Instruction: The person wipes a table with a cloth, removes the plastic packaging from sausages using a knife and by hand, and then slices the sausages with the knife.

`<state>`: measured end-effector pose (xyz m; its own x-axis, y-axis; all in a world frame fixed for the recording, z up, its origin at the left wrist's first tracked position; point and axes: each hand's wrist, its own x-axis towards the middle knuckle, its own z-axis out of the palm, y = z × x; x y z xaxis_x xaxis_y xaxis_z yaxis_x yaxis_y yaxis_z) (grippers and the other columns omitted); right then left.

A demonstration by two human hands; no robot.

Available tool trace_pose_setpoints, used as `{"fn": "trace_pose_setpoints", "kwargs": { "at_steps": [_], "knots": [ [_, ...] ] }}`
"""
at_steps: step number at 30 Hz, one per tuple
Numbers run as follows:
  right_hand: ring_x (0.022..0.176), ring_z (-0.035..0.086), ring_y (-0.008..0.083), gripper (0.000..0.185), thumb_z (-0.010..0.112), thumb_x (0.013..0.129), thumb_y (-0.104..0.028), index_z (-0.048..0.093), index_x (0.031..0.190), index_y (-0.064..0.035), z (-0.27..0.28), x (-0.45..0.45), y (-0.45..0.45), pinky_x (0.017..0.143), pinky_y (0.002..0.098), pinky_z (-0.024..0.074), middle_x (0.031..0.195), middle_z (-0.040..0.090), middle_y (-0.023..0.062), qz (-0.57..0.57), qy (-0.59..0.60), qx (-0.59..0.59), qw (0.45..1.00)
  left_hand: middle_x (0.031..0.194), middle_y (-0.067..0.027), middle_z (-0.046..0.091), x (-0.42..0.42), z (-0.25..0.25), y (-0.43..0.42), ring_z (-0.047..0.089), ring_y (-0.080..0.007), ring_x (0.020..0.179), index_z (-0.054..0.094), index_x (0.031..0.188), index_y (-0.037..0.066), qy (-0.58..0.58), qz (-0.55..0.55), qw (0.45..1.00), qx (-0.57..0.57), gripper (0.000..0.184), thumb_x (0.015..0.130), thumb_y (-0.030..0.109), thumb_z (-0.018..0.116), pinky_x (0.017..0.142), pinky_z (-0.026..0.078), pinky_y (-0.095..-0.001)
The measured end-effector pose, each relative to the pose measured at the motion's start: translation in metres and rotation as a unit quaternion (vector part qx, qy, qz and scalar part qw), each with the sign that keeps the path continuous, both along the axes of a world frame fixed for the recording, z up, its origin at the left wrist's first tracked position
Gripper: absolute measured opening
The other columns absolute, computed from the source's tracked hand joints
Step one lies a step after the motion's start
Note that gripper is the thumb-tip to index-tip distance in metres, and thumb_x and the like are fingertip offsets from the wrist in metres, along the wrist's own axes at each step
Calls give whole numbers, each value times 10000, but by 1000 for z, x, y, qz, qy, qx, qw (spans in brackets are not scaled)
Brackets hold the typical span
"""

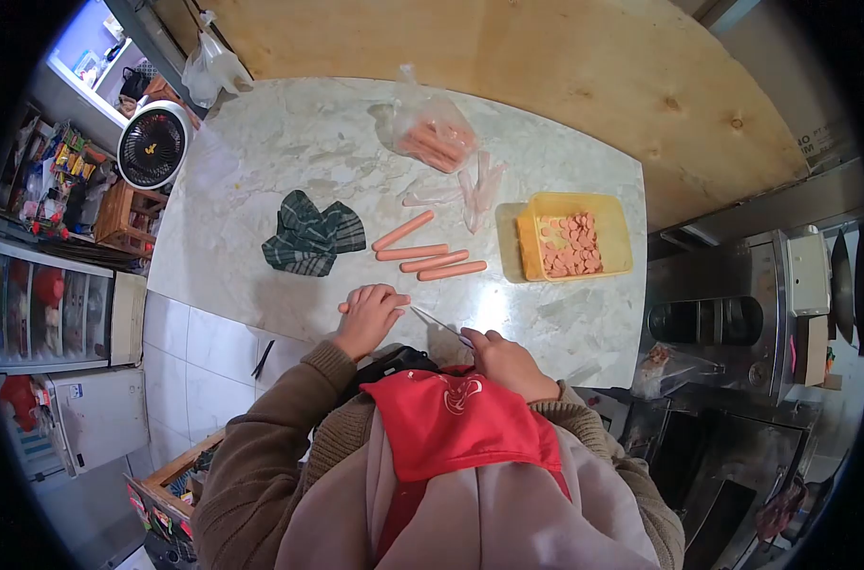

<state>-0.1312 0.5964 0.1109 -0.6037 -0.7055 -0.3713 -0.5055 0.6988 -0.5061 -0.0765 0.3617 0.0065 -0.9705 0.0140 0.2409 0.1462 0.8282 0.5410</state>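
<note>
My left hand [367,318] rests on the table near its front edge, fingers closed over a hot dog sausage [404,299]; most of that sausage is hidden beneath them. A knife [436,321] is gripped in my right hand [508,363], its thin blade pointing up and left toward the left hand. Just beyond the hands lie several whole hot dog sausages [412,253] side by side. To the right, a yellow plastic container [617,237] holds many thin sausage slices [572,247].
A dark plaid cloth [310,236] lies crumpled at the left. Toward the back are a plastic bag of sausages [436,133] and an emptied-looking plastic wrapper [479,190]. The marble-patterned table [289,119] meets a wooden panel [508,47]. A fan [153,144] stands beyond the left edge.
</note>
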Motion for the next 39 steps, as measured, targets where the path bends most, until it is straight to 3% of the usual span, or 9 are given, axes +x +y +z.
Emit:
{"fn": "trace_pose_setpoints", "kwargs": {
  "at_steps": [18,26,29,33,39],
  "knots": [
    [645,567,350,412,483,762,-85,466,1173,-93,-10,-7,-11,556,419,474,802,537,176,9,58,-14,998,816,-8,525,-19,-25,-9,492,-207,810,624,835,150,26,11,999,-34,110,773,144,534,721,359,-348],
    [627,583,318,319,470,753,-70,501,1069,-31,9,-24,-29,533,391,478,763,550,170,99,127,1,987,824,-6,516,-20,-24,-8,495,-201,812,596,830,134,30,-1,999,-38,84,769,150,540,711,364,-349],
    [642,605,291,221,491,739,-67,535,944,6,23,-34,-44,535,376,484,719,578,145,146,149,40,977,824,7,507,-20,-23,-7,497,-187,819,578,837,141,35,-3,998,-45,80,764,156,549,710,369,-341],
    [637,614,279,154,502,729,-80,591,828,-4,22,-43,-58,530,368,489,689,595,140,158,162,16,974,822,8,507,-21,-24,-7,497,-187,816,572,825,140,43,-1,998,-48,75,754,163,565,707,372,-341],
    [557,606,273,123,478,739,-82,578,784,-25,8,-50,-70,452,361,477,591,575,140,192,215,-19,957,827,-12,509,-20,-21,-6,496,-195,810,556,860,119,24,-9,999,-45,135,736,167,581,706,379,-342]
  ]
}}
